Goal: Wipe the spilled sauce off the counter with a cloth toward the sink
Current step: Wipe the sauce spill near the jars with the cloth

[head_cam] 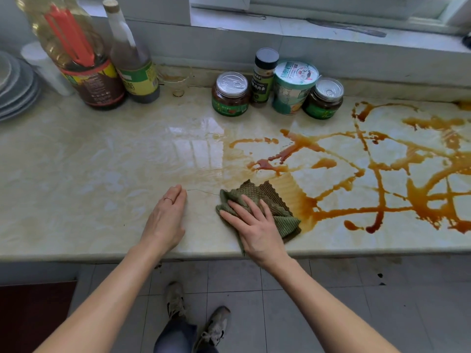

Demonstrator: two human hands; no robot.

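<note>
Brown sauce (379,174) lies in streaks and pools over the right half of the pale marble counter (89,161). A wet, faintly stained patch spreads around the counter's middle. A crumpled green cloth (270,200) sits near the front edge, its right side touching a smeared band of sauce. My right hand (254,225) presses flat on the cloth with straight, spread fingers. My left hand (167,215), with a ring on one finger, rests flat on the bare counter to the cloth's left. No sink is in view.
Along the back wall stand two jars (230,94) (323,98), a spice bottle (263,76) and a paper cup (293,87). Two large bottles (84,62) (132,59), a small glass dish (175,79) and stacked plates (15,85) are at the back left. Below is tiled floor.
</note>
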